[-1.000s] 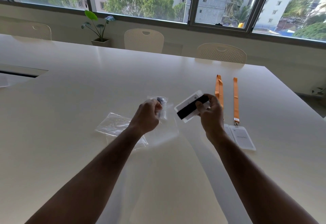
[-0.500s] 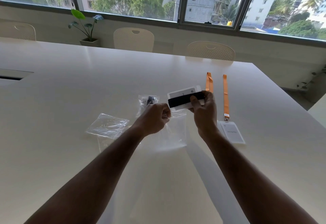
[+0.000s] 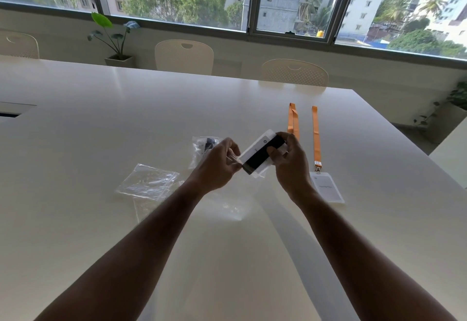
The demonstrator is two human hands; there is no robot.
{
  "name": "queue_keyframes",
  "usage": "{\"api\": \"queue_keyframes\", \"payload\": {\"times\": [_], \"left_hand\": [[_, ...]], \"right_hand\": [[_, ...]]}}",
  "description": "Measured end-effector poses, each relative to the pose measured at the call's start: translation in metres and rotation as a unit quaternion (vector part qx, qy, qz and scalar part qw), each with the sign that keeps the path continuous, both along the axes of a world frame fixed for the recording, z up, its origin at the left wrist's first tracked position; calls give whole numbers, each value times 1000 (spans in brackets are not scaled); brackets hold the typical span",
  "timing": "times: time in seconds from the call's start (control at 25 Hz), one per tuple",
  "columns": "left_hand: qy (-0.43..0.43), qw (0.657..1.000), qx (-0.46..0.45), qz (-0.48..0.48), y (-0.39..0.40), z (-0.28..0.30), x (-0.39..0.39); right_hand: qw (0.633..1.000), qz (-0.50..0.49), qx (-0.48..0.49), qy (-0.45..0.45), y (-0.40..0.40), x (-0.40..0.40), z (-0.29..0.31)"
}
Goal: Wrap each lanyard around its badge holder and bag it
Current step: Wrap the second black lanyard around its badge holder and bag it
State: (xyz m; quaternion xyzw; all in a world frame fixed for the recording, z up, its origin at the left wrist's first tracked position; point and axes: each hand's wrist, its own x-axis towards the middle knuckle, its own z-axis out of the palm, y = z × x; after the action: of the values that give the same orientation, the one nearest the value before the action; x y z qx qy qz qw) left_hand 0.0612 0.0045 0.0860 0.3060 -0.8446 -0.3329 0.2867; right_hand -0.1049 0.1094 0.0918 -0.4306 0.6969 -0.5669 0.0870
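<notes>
Above glossy white table (image 3: 101,143), flat black-wrapped badge holder (image 3: 260,153), crinkled clear bag (image 3: 149,184)

The near end of the white badge holder wrapped in a black lanyard (image 3: 260,155) is covered by the right hand (image 3: 290,166). The printing on the flat white badge holder (image 3: 328,189) at three o'clock is too small to be read. The contents of the clear plastic bag (image 3: 202,148) at eleven o'clock are blurred and partly hidden by the left hand (image 3: 217,166).

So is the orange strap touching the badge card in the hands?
Apart. The head view shows the orange lanyard flat on the table, while the wrapped badge holder is held above it.
</notes>
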Motion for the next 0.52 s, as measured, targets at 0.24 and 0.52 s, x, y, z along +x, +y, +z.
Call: {"api": "queue_keyframes", "payload": {"times": [0.24, 0.52], "left_hand": [[48, 997, 58, -28, -1, -1, -3], [50, 974, 213, -59, -1, -1, -3]], "right_hand": [[999, 39, 31, 20, 2, 1, -2], [997, 42, 47, 33, -1, 9, -4]]}}
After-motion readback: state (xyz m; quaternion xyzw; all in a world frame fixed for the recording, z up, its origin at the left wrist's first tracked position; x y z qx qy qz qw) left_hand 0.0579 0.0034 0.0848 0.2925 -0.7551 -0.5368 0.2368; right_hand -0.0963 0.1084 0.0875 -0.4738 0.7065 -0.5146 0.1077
